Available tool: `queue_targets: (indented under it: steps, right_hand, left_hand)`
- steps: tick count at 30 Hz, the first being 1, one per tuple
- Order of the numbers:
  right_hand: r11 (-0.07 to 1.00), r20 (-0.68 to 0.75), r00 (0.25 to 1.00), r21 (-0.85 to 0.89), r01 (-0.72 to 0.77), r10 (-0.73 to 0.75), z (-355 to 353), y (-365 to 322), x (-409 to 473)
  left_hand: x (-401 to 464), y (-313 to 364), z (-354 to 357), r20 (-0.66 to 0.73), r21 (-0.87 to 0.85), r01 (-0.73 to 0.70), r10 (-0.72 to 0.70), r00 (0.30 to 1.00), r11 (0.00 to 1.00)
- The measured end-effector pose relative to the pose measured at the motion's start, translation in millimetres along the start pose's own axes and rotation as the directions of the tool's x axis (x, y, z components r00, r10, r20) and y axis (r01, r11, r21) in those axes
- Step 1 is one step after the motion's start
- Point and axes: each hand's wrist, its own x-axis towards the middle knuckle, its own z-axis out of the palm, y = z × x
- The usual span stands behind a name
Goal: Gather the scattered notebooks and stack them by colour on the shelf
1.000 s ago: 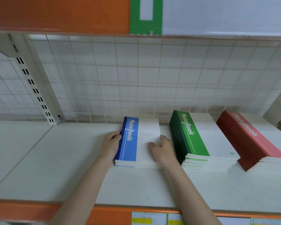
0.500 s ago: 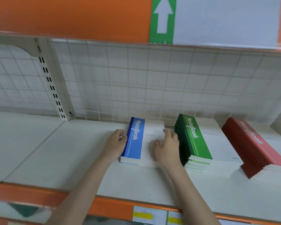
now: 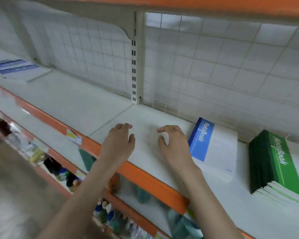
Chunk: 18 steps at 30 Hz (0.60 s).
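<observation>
Blue notebook stack (image 3: pixel 212 145) flat, long axis toward wire back

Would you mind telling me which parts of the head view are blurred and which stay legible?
Head view: motion blur smears the left edge, the lower shelves and the far blue notebooks; the blue stack and green stack stay legible; wide-angle distortion tilts the shelf.
</observation>
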Motion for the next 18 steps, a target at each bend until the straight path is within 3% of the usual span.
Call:
queue_targets:
  steps: [5,11,18]
  right_hand:
    - [0.984,0.185,0.966,0.036,0.176,-0.18,55,-61,16]
    - [0.932,0.276,0.893,0.172,0.318,-0.356,134,-145,20]
    - [0.891,0.395,0.802,0.278,0.36,-0.448,229,-238,14]
  left_hand:
    - [-23,-66,-51,-0.148,0.008,0.079,-0.077,0.986,0.997]
    - [-55,-160,-105,-0.232,0.043,0.243,-0.227,0.946,0.969]
    - [-87,-274,-164,-0.259,0.077,0.384,-0.353,0.899,0.92]
